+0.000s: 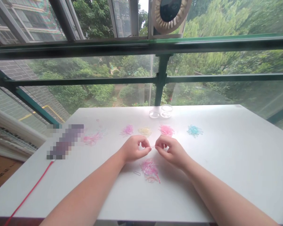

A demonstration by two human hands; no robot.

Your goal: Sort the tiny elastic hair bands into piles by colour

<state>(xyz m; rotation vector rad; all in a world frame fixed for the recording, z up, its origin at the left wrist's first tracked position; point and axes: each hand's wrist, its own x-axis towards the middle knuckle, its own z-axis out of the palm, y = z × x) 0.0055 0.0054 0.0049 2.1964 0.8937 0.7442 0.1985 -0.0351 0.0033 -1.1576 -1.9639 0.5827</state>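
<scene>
Between my hands a thin pink strand is stretched, one end in each pinch. My left hand is closed, thumb against forefinger. My right hand is closed the same way, just to the right. Below them lies a pile of pink and purple loops, with one clear loop at its left. Behind my hands sit small piles: purple, pale yellow, pink and blue. A looser pink pile lies farther left.
On the white table, a clear round container and its lid stand at the back edge. A pixelated dark object with a red cord lies on the left. Green railings and windows are beyond.
</scene>
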